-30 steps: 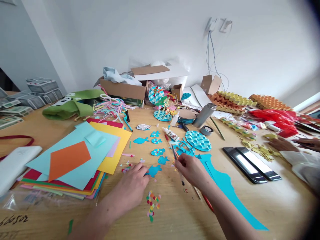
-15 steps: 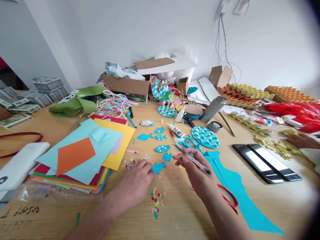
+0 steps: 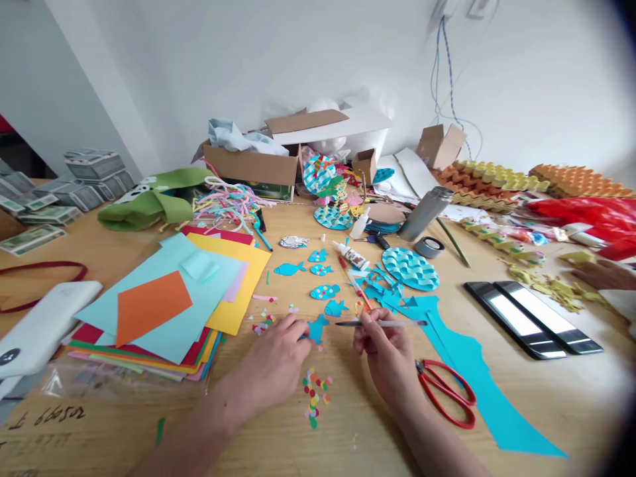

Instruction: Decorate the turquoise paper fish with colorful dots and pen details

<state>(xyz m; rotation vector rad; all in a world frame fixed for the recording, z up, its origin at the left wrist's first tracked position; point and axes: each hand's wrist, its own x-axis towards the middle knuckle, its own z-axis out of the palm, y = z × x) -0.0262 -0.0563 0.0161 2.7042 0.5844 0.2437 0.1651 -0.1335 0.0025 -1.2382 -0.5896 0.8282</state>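
Note:
My left hand (image 3: 281, 351) rests on the table with its fingertips closed on the edge of a blue paper fish (image 3: 318, 326). Between thumb and fingers of my right hand (image 3: 390, 351), a slim pen (image 3: 402, 323) lies sideways, its dark tip pointing left toward that fish. Beyond are more blue fish cutouts, one of them dotted (image 3: 324, 292) and one plain (image 3: 289, 268). Colourful paper dots (image 3: 317, 392) are scattered nearer me, between my forearms. A glue bottle (image 3: 352, 256) lies past my right hand, and red-handled scissors (image 3: 450, 394) lie beside my right wrist.
Stacked coloured paper (image 3: 149, 308) and a white power bank (image 3: 50, 328) are at left. A cut blue sheet (image 3: 484, 377), two black phones (image 3: 536, 321), a woven blue disc (image 3: 410, 268) and a thermos (image 3: 424, 213) are at right. Another person's hand (image 3: 603, 273) shows at the far right.
My right hand has moved slightly down, turning the pen from a slant to nearly level with its tip leftward. The scissors show more fully. My left hand stays at the fish.

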